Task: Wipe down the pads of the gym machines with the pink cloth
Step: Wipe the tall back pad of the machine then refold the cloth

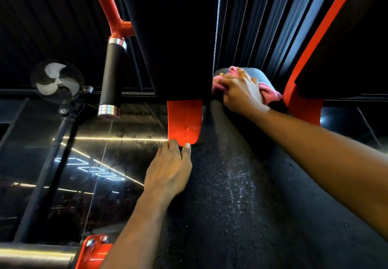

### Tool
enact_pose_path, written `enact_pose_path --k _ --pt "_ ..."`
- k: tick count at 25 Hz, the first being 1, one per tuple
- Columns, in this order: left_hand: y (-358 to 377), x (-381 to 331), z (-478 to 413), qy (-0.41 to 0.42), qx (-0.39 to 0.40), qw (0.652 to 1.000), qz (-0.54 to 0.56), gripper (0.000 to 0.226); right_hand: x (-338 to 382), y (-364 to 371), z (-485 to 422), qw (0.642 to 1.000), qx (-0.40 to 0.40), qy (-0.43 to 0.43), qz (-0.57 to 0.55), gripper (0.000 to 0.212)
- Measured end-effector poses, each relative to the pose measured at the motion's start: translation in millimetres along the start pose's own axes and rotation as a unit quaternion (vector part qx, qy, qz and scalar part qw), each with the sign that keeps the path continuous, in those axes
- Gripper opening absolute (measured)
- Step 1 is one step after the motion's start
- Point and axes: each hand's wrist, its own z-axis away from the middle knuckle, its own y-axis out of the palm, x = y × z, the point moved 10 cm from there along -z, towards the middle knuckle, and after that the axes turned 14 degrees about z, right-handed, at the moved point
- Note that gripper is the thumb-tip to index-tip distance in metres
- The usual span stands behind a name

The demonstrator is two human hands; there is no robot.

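In the head view, a long black pad [231, 184] of the machine runs from the bottom edge up to the middle. Its surface looks grainy and shines a little, as if it is damp.

The pink cloth [270, 93] is at the far, rounded end of this pad, under the right hand [241, 94]. The hand lies on top of it with the fingers close together and stretched forward, pressing; they are blurred, so I cannot say more about them. The cloth is bunched and shows on both sides of the hand. I judge it light, soft and easy to slide, so a flat palm with pressure suits it better than a pinch.

The left hand [170, 170] grips the left edge of the pad, just under a red bracket [184, 119]. The thumb is on the top surface and the fingers curl around the edge. The pad seems firm and fixed, so this edge is a good place to steady oneself.
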Motion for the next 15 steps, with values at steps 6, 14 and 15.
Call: enact_pose_path --k 6,14,15 --pt "-2.5 1.5 2.5 0.015 -0.036 0.999 -0.014 0.035 -47.7 17.6 -65.1 0.982 0.079 0.170 -0.026 0.029" --pt "-1.6 0.4 1.0 0.022 -0.010 1.000 -0.011 0.039 -97.0 10.2 -35.4 0.945 0.135 0.295 -0.032 0.027" --pt "-0.7 0.8 0.1 0.022 -0.006 1.000 -0.013 0.039 -80.2 8.0 -42.9 0.954 0.138 0.265 -0.009 0.026"
